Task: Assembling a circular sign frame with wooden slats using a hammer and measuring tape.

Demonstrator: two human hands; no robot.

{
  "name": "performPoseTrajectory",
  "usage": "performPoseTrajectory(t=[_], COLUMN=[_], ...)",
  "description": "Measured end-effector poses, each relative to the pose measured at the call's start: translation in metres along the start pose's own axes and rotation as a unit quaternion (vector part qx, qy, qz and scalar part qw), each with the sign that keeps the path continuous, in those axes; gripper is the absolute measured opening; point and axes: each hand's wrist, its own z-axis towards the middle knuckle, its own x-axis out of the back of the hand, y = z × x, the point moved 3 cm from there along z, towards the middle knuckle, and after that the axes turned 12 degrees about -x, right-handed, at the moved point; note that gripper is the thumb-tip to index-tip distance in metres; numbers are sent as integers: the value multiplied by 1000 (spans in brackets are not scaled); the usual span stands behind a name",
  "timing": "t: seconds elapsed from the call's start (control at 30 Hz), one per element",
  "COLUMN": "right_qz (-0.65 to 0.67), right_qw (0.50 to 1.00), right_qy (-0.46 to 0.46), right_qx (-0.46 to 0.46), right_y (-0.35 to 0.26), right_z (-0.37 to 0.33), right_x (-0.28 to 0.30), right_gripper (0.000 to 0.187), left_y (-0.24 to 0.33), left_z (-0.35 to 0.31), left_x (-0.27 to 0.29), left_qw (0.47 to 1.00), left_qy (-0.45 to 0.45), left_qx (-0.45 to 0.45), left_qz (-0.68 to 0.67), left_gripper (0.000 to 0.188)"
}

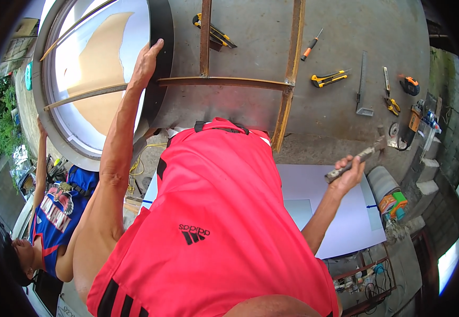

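My left hand (146, 64) is closed over the edge of a large round frame (162, 58) with a dark side band; the undersides of the fingers are hidden. Inside the ring, a white face with a tan patch (100, 68) shows behind thin brown bars. Out to the right, my right hand (348, 175) grips the handle of a hammer (366, 154), its head pointing away from me. Directly ahead, a rusty angle-iron frame (229, 81) lies on the grey metal tabletop (250, 31), with one bar reaching past the near edge.
A co-worker in a blue sleeveless shirt (63, 211) stands left, one arm raised to the ring. On the tabletop lie cutters (328, 78), a screwdriver (311, 45), a try square (364, 87), pliers (392, 104) and a tape measure (410, 85). A white sheet (345, 227) is lower right.
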Motion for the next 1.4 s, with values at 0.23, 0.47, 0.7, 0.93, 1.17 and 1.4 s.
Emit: performPoseTrajectory(t=[0.23, 0.47, 0.7, 0.93, 1.17, 1.4], right_qz=[-198, -105, -200, -271, -293, -304], right_qw=[928, 993, 964, 930, 944, 939], right_qy=[-274, -58, -148, -227, -152, -161], right_qx=[-157, -18, -98, -104, 30, 33], right_y=[56, -17, 36, 22, 7, 20], right_z=[-41, 10, -42, -23, 54, 123], right_x=[-30, 26, -37, -14, -30, -38], right_gripper=[55, 47, 34, 53, 43, 33], left_y=[13, 0, 12, -22, -21, -91], left_z=[-1, 1, 2, 5, -11, -62], left_x=[3, 3, 2, 2, 18, 202], left_qw=[999, 1000, 1000, 999, 993, 881], left_qy=[34, 6, 5, -18, 30, 306], left_qx=[20, -1, -1, 35, 32, -7], left_qz=[2, 3, 12, -37, 111, 362], left_gripper=[58, 63, 61, 49, 77, 41])
